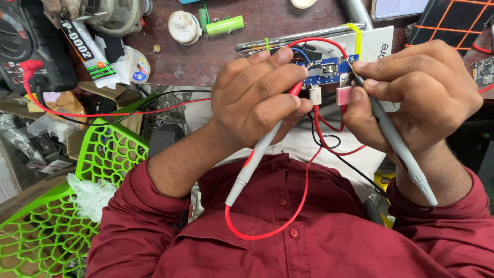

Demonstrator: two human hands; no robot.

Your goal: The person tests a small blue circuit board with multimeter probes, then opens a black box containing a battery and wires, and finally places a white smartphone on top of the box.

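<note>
fingers (267,77) of the left hand (252,103) curl tight around a red-tipped test probe (257,154), its tip pressed to the left end of a small blue circuit board (329,69) held just right of centre in the upper half of the frame; the right hand (411,98) pinches a grey-black test probe (396,144) between thumb and forefinger, its point touching the board's right side, while the lower fingers steady a pale pink connector (343,95) under the board. red wires (309,201) loop down from the board over the maroon shirt (288,237)

at upper left a tube with a white label and black print (85,51) lies slantwise beside a dark multimeter (31,46), and a round white sticker with a blue and yellow patch (139,67) sits just right of it. a green cylindrical cell (225,24) and a round white cap (184,27) rest at top centre on the brown bench (195,62). a white card with grey lettering (378,44) lies behind the board, partly covered by it

the multimeter is cut off by the left edge, a dark panel with orange grid lines (453,20) by the upper right corner. the green lattice chair (46,226) at lower left is half out of frame. the probe tips are hard to make out among the fingers
</note>
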